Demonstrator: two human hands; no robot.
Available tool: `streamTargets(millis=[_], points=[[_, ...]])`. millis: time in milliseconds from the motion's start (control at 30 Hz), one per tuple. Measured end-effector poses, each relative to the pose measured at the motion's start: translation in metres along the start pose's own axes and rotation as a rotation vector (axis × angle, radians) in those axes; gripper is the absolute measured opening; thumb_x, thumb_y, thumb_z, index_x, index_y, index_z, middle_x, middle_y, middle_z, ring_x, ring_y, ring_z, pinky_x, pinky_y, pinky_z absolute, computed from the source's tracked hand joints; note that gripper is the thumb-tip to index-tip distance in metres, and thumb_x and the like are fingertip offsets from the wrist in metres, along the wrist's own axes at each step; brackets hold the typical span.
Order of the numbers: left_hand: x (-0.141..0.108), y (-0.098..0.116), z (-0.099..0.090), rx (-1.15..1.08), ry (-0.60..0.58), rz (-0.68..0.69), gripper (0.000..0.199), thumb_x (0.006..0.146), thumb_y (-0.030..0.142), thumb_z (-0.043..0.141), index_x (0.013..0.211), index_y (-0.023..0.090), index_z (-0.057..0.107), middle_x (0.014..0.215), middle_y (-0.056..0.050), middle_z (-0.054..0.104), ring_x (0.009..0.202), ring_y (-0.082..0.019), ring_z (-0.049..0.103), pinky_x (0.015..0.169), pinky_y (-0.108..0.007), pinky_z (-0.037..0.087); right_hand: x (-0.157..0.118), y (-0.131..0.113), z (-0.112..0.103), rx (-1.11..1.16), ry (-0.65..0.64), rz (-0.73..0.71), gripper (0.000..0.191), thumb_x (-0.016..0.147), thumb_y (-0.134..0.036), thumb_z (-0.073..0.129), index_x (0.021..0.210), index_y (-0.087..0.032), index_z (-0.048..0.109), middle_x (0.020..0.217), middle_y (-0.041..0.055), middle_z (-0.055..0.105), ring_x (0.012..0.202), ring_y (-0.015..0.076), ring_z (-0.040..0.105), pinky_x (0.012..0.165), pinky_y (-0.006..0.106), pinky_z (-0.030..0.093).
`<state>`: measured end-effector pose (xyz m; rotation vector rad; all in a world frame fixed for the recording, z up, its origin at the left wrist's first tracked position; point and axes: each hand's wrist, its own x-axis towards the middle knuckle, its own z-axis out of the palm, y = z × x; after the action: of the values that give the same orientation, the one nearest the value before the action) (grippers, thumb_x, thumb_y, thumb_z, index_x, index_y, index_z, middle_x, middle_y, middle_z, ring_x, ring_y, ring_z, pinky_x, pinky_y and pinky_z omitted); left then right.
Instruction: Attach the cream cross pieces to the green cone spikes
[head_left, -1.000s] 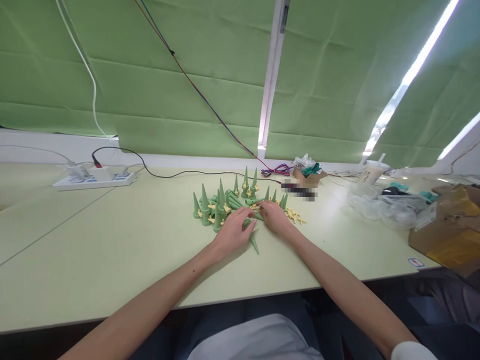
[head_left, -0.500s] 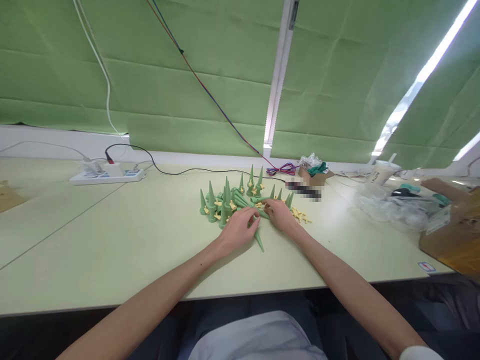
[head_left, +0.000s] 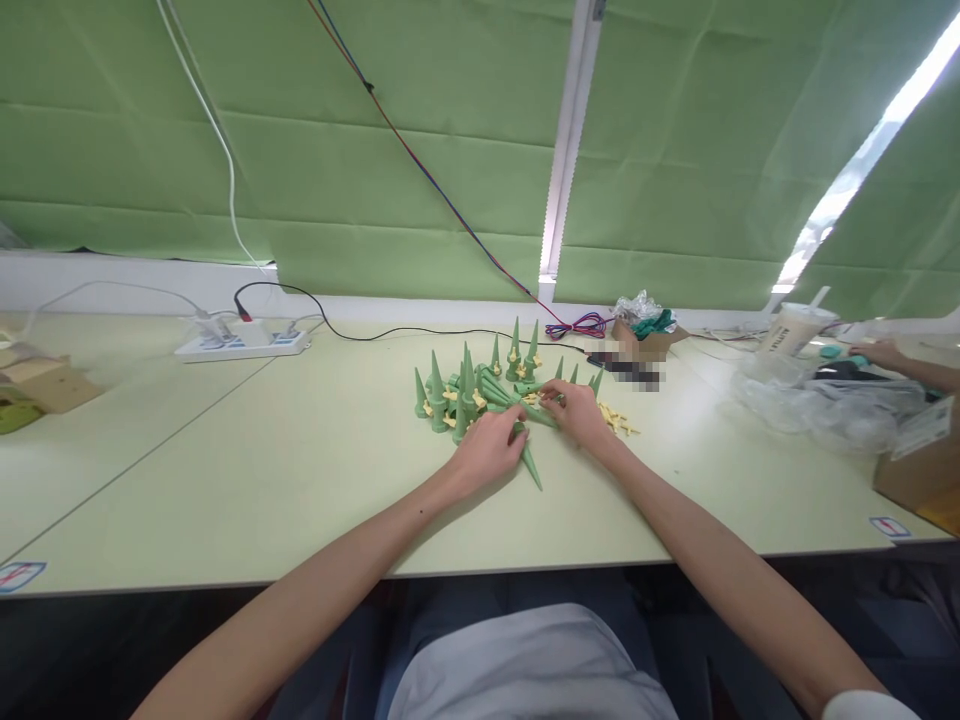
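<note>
Several green cones (head_left: 438, 395) stand upright on the pale table, with small yellow pieces (head_left: 478, 399) attached to some. More green cones lie in a heap between and beyond the hands. My left hand (head_left: 491, 447) is curled at the heap's near side, its fingers bent around something too hidden to name; a green cone (head_left: 531, 467) points toward the table's front edge beside it. My right hand (head_left: 574, 410) pinches at the heap's right side, and what its fingertips hold is too small to tell. Loose yellow pieces (head_left: 617, 418) lie just right of it.
A power strip (head_left: 244, 345) with plugs sits at the back left, its black cable running behind the cones. Back right are an open carton (head_left: 651, 343), a lidded cup (head_left: 796, 328) and plastic bags (head_left: 795, 400). Another person's hand (head_left: 877, 353) shows at far right.
The view has shifted, so the scene sits slightly further right and higher. Another person's hand has appeared at far right. Both my hands remain at the heap, with little change in pose.
</note>
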<state>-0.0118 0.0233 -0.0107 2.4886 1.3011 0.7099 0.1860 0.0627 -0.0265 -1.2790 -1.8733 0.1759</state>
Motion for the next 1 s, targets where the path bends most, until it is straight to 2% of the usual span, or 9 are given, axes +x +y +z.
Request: streamTargets(millis=[167, 333, 667, 1000], points=[[0.000, -0.001, 0.001, -0.001, -0.011, -0.020, 0.023, 0.091, 0.031, 0.045, 0.108, 0.020, 0.057, 0.073, -0.004, 0.062, 0.071, -0.021, 0.059, 0.058, -0.028, 0.037, -0.001, -0.007, -0.003, 0.111, 0.059, -0.007, 0.008, 0.078, -0.019, 0.061, 0.084, -0.019, 0.067, 0.078, 0.0045, 0.073, 0.063, 0.0163, 0.063, 0.066, 0.029, 0.050], [-0.002, 0.000, 0.001, -0.015, -0.011, -0.022, 0.025, 0.092, 0.032, 0.043, 0.110, 0.021, 0.056, 0.074, -0.004, 0.062, 0.073, -0.022, 0.059, 0.057, -0.028, 0.037, -0.002, -0.012, -0.006, 0.125, 0.048, 0.002, 0.009, 0.078, -0.022, 0.062, 0.085, -0.019, 0.067, 0.080, 0.0034, 0.073, 0.063, 0.0153, 0.062, 0.068, 0.029, 0.049], [-0.002, 0.003, -0.003, -0.052, -0.002, -0.034, 0.024, 0.092, 0.032, 0.044, 0.110, 0.021, 0.056, 0.079, -0.004, 0.065, 0.076, -0.022, 0.061, 0.060, -0.028, 0.039, -0.004, -0.021, -0.009, 0.150, -0.003, -0.055, 0.008, 0.081, -0.025, 0.062, 0.085, -0.020, 0.067, 0.082, 0.0031, 0.072, 0.073, 0.0174, 0.064, 0.068, 0.029, 0.048], [-0.001, 0.008, -0.007, -0.068, 0.035, -0.030, 0.020, 0.091, 0.027, 0.045, 0.105, 0.020, 0.058, 0.067, 0.000, 0.061, 0.067, -0.019, 0.059, 0.059, -0.028, 0.037, -0.007, -0.028, -0.011, 0.191, -0.010, -0.060, 0.009, 0.083, -0.024, 0.060, 0.088, -0.021, 0.066, 0.088, 0.0034, 0.071, 0.083, 0.0177, 0.065, 0.066, 0.027, 0.051]])
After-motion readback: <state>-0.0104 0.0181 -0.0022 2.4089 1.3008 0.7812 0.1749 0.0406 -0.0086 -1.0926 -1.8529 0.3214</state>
